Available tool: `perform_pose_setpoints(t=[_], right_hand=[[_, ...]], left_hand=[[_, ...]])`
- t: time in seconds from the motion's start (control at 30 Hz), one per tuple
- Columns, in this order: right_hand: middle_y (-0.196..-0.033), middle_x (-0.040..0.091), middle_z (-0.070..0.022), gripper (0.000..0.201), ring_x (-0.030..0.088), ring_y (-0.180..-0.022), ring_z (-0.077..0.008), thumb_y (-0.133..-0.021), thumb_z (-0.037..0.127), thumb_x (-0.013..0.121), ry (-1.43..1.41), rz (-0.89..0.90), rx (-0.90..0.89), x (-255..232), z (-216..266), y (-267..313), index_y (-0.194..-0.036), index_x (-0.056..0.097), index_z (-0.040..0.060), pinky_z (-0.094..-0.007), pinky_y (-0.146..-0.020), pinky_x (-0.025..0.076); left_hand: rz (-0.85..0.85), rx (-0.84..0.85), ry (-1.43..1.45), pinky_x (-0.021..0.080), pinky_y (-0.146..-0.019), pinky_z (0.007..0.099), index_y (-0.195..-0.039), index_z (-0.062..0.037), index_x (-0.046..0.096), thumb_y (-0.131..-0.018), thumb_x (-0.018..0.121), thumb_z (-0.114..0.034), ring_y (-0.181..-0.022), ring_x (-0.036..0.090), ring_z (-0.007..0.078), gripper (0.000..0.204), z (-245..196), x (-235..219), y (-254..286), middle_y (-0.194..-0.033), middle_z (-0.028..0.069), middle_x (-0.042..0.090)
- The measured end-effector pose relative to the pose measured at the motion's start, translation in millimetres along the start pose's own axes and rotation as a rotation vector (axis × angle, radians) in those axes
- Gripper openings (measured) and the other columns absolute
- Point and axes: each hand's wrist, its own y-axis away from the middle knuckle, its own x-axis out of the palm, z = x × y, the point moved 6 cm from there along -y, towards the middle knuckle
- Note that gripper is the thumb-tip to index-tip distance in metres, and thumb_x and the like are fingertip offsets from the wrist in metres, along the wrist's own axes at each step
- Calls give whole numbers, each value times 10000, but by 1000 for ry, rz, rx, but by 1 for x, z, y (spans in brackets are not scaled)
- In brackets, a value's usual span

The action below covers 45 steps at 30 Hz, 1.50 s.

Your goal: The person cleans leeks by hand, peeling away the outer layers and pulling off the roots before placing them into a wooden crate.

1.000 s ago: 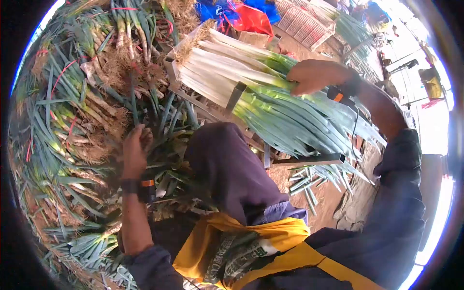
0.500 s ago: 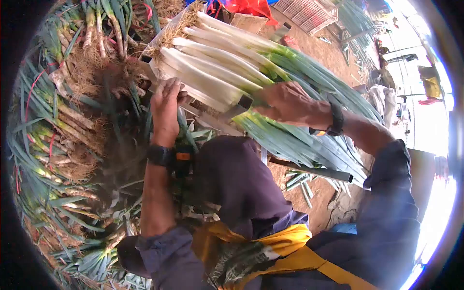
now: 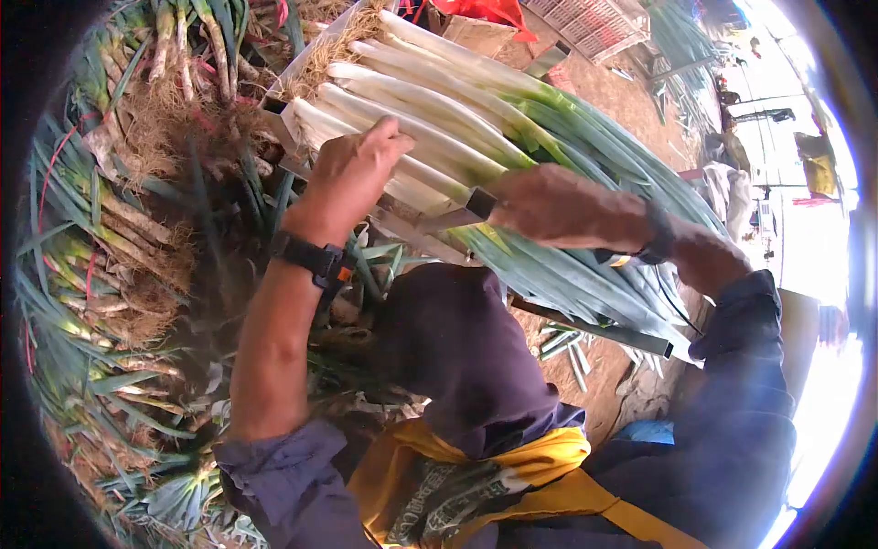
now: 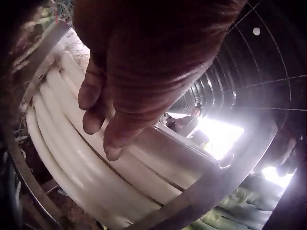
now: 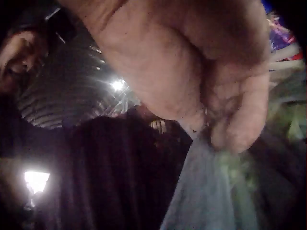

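A thick layer of leeks point(image 3: 448, 110) lies in a metal rack point(image 3: 430, 240), white shafts and roots toward the upper left, green leaves toward the right. My left hand point(image 3: 352, 169) is over the white shafts near the rack's near side. In the left wrist view its fingers point(image 4: 91, 93) hang loosely bent, their tips close over the shafts, with nothing seen between them. Beside the rack's upright post, my right hand point(image 3: 572, 206) is at the green part. The right wrist view shows its thumb and fingers pinching a leek leaf point(image 5: 196, 187).
Bundles of leeks with dirty roots point(image 3: 137, 229), some tied in pink string, are piled along the left. A pale plastic crate point(image 3: 594, 27) and a red sheet point(image 3: 485, 14) lie behind the rack. Cut leaf pieces point(image 3: 572, 352) litter the ground below it.
My left hand has come up from the piled leeks at the left to over the white shafts in the rack. My right hand has moved left and nearer, down to the rack's post.
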Motion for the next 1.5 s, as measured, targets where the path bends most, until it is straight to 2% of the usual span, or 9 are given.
perform_pose_setpoints(t=[0.13, 0.27, 0.57, 0.83, 0.93, 0.97, 1.07, 1.2, 1.5], right_hand=[[-911, 625, -182, 251, 639, -915, -377, -964, 248, 598, 469, -341, -30, -49, -7, -12, -982, 615, -2, -466, -826, 507], [-957, 640, -186, 263, 637, -915, -383, -946, 267, 625, 378, -109, -70, -21, -29, -19, -983, 644, 7, -472, -820, 504], [-945, 634, -175, 218, 637, -899, -359, -969, 212, 622, 206, -136, -92, -10, -31, -22, -1032, 643, 4, -442, -790, 505], [-968, 613, -204, 219, 614, -954, -381, -945, 188, 612, 277, -82, -142, -6, -31, -26, -1065, 639, 7, -445, -838, 501], [-951, 616, -196, 264, 613, -928, -381, -974, 256, 577, 423, 11, -14, -24, -23, -4, -1005, 636, 0, -465, -826, 493], [-941, 614, -192, 262, 613, -921, -380, -971, 257, 589, 462, 45, 29, -29, -21, 6, -994, 637, 0, -467, -820, 492], [-916, 606, -183, 250, 613, -903, -378, -949, 255, 636, 483, 39, 29, -34, -16, 26, -980, 646, 7, -473, -803, 488], [-898, 598, -174, 233, 609, -884, -373, -916, 232, 688, 429, -132, -209, -5, -37, 27, -988, 655, 13, -479, -778, 481], [-909, 606, -168, 227, 601, -782, -359, -913, 170, 679, 469, 85, 1, -17, -26, 13, -992, 630, -37, -449, -709, 478]], left_hand=[[-77, 40, -21, 572, -752, 433, -1060, -96, 688, -880, 564, -47, -904, 696, 318, 224, -2, 1, 1, -1057, 105, 636], [-61, 48, -75, 566, -724, 438, -1026, -88, 684, -900, 570, -69, -871, 697, 304, 171, -3, 3, 1, -998, 101, 628], [-164, 16, -113, 573, -736, 420, -1130, -94, 673, -915, 563, -68, -859, 702, 286, 243, -3, 0, 8, -991, 101, 634], [23, -66, -174, 519, -711, 450, -1110, -116, 706, -835, 620, -60, -866, 663, 312, 293, -14, -1, -9, -990, 102, 598], [-110, -14, -317, 508, -772, 430, -1068, -132, 727, -832, 629, -79, -967, 621, 275, 260, -19, -10, -5, -989, 81, 593], [27, -94, -318, 450, -912, 412, -980, -145, 693, -813, 664, -81, -1208, 519, 253, 181, -19, -9, -8, -1109, 71, 595], [-171, 44, -402, 443, -949, 427, -1039, -145, 742, -828, 635, -111, -1069, 570, 271, 239, -21, -9, -9, -1039, 69, 598], [-120, 33, -259, 384, -1058, 500, -1042, -150, 731, -819, 628, -113, -1106, 581, 270, 248, -16, 15, -8, -1056, 63, 631], [-95, -85, -399, 228, -1161, 648, -1074, -140, 707, -839, 683, -183, -1176, 589, 291, 240, -21, 18, -9, -1114, 98, 644]])
